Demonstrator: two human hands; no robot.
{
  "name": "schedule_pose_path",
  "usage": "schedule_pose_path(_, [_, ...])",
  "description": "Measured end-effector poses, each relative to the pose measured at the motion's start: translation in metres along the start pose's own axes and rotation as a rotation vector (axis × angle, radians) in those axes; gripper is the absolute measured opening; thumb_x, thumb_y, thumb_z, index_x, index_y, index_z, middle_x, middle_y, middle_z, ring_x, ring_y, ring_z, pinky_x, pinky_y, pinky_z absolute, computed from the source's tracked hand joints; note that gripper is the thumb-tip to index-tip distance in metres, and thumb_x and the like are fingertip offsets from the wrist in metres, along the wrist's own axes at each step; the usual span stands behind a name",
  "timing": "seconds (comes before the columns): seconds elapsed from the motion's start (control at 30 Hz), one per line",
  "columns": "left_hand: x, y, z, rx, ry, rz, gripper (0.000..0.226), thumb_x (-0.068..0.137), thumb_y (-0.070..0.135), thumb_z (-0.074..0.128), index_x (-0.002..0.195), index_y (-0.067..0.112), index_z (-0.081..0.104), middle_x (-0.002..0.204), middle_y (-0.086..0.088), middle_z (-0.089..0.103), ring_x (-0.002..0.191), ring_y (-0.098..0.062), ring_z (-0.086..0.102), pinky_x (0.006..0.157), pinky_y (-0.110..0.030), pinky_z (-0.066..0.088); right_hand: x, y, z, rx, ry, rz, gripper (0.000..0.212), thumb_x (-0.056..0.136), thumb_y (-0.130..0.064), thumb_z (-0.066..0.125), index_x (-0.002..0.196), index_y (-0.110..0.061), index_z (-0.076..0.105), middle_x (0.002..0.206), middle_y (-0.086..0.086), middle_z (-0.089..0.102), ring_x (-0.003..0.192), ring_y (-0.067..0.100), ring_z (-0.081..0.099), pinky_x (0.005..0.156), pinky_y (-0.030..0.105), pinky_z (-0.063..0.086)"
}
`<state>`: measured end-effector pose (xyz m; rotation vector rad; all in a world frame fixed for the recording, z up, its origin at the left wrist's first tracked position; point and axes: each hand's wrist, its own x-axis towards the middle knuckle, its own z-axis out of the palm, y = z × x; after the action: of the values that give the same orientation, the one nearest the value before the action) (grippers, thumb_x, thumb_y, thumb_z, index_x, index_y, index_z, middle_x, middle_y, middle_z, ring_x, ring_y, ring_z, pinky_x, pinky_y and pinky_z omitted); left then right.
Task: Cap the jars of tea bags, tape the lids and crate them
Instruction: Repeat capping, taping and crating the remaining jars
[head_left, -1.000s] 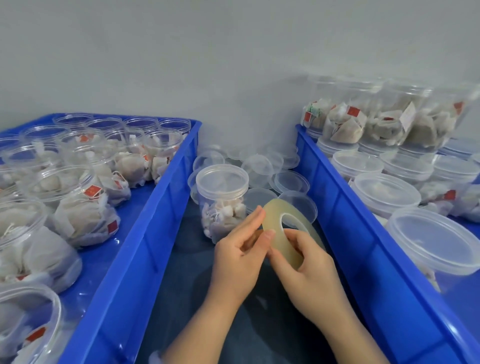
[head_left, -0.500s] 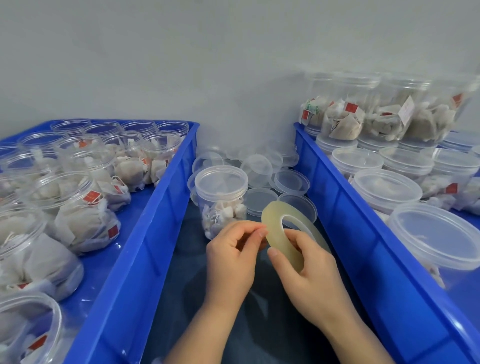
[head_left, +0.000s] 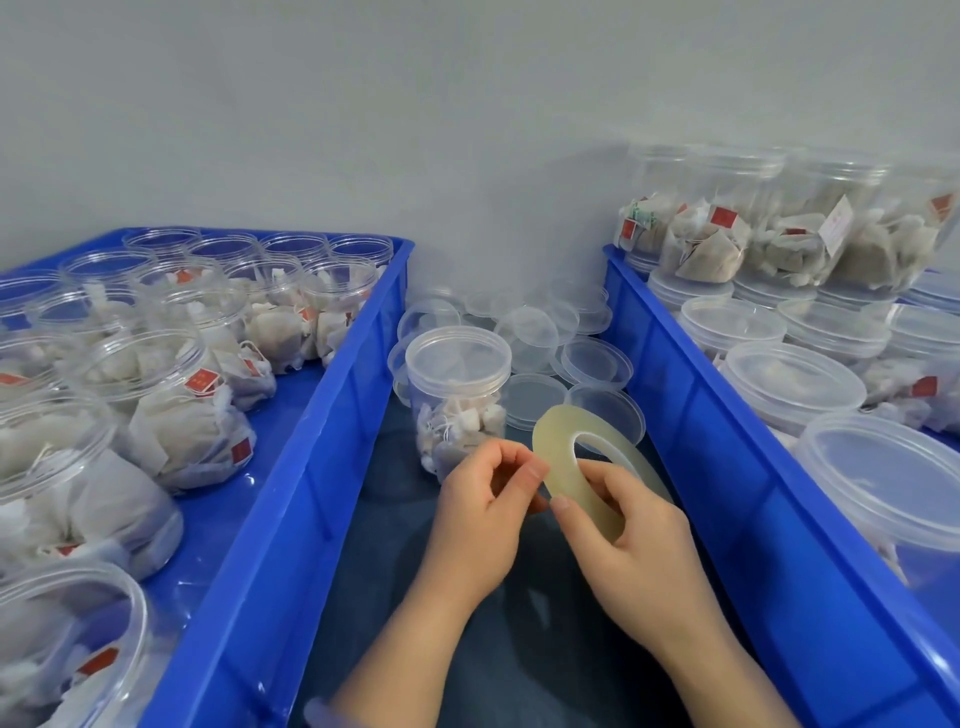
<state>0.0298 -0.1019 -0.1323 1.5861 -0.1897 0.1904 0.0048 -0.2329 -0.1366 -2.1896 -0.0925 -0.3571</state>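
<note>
A capped clear jar of tea bags (head_left: 457, 387) stands on the dark surface between two blue crates. Just in front of it my right hand (head_left: 623, 540) grips a roll of clear tape (head_left: 563, 457) from below, thumb on its near edge. My left hand (head_left: 485, 512) has its fingers curled and pinches at the roll's left edge with thumb and forefinger; whether a tape end is between them I cannot tell. Loose clear lids (head_left: 535, 332) lie heaped behind the jar.
The left blue crate (head_left: 311, 467) holds several uncapped jars of tea bags (head_left: 171, 405). The right blue crate (head_left: 727, 499) holds several capped jars (head_left: 789, 384), with more stacked on top at the back. A grey wall closes the far side.
My left hand's fingers went from lying straight on the tape roll to curled and pinching at its edge. Both hands and the roll shifted slightly. The jar stayed put.
</note>
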Motion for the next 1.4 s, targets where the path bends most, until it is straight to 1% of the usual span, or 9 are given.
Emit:
schedule_pose_path(0.13, [-0.004,0.004,0.000,-0.035,-0.097,0.019,0.016,0.092,0.017,0.055,0.077,0.015,0.056,0.053,0.009,0.055,0.055,-0.005,0.049,0.061,-0.014,0.044,0.007,0.001,0.005,0.039,0.057,0.018,0.050,0.081,-0.050,0.056,0.128,-0.035,0.048,0.098,-0.023,0.060,0.094,0.002,0.059,0.072,0.013,0.043])
schedule_pose_path(0.23, [-0.001,0.005,-0.003,-0.042,-0.029,0.021,0.017,0.089,0.023,0.056,0.075,0.013,0.055,0.051,0.006,0.052,0.054,-0.006,0.048,0.059,-0.015,0.043,0.011,0.003,0.003,-0.014,-0.019,-0.076,0.061,0.089,-0.042,0.054,0.141,-0.047,0.023,0.105,-0.028,0.050,0.091,-0.006,0.049,0.077,0.021,0.042])
schedule_pose_path(0.4, [-0.004,0.006,-0.001,0.215,0.133,0.236,0.019,0.093,0.017,0.055,0.074,0.022,0.054,0.061,0.008,0.052,0.058,-0.004,0.049,0.060,-0.014,0.041,0.013,-0.003,-0.003,-0.049,0.037,-0.238,0.021,0.090,-0.020,0.059,0.105,-0.035,0.062,0.101,-0.033,0.049,0.107,-0.009,0.047,0.086,0.022,0.041])
schedule_pose_path(0.63, [0.011,0.017,-0.021,0.072,0.632,0.341,0.013,0.089,0.026,0.044,0.078,0.027,0.052,0.072,0.006,0.054,0.066,0.000,0.051,0.065,-0.010,0.040,0.040,-0.030,-0.035,0.002,0.122,-0.149,0.022,0.090,-0.031,0.056,0.078,-0.050,0.054,0.106,-0.017,0.050,0.083,-0.003,0.055,0.065,0.014,0.039])
schedule_pose_path(0.73, [0.018,0.013,-0.012,0.180,0.638,0.394,0.018,0.085,0.020,0.053,0.102,0.020,0.058,0.105,0.003,0.054,0.097,-0.007,0.051,0.087,-0.014,0.039,0.059,-0.046,-0.031,-0.067,0.071,-0.184,0.016,0.090,-0.031,0.057,0.082,-0.044,0.054,0.109,-0.011,0.049,0.088,-0.022,0.043,0.062,0.010,0.037])
schedule_pose_path(0.93, [0.044,-0.002,-0.023,0.180,0.385,0.334,0.082,0.058,0.066,0.064,0.127,0.033,0.035,0.146,-0.008,0.028,0.139,-0.007,0.020,0.106,-0.007,0.017,0.098,-0.053,-0.032,-0.208,-0.256,-0.143,0.013,0.085,-0.031,0.066,0.076,-0.037,0.060,0.113,-0.003,0.053,0.097,0.006,0.051,0.067,0.008,0.035])
schedule_pose_path(1.03, [0.053,-0.015,-0.025,0.286,0.362,0.397,0.102,0.043,0.066,0.079,0.126,0.030,0.033,0.140,-0.005,0.037,0.138,-0.014,0.029,0.110,-0.020,0.026,0.106,-0.050,-0.024,-0.243,-0.319,-0.198,0.017,0.082,-0.031,0.069,0.072,-0.040,0.059,0.108,-0.005,0.055,0.097,0.005,0.048,0.071,0.004,0.033])
schedule_pose_path(1.13, [0.055,-0.014,-0.027,0.265,0.377,0.407,0.096,0.044,0.054,0.079,0.124,0.029,0.034,0.127,0.017,0.040,0.121,0.006,0.039,0.101,-0.012,0.034,0.108,-0.052,-0.023,-0.201,-0.329,-0.204,0.020,0.082,-0.032,0.068,0.068,-0.043,0.058,0.104,-0.009,0.053,0.098,0.004,0.047,0.071,0.003,0.034])
schedule_pose_path(1.4, [0.055,-0.018,-0.023,0.224,0.410,0.376,0.087,0.051,0.048,0.078,0.123,0.016,0.042,0.119,0.022,0.043,0.111,0.009,0.044,0.094,-0.011,0.036,0.107,-0.045,-0.012,-0.200,-0.337,-0.188,0.016,0.085,-0.034,0.065,0.072,-0.041,0.060,0.104,-0.010,0.051,0.093,0.003,0.046,0.067,0.000,0.034])
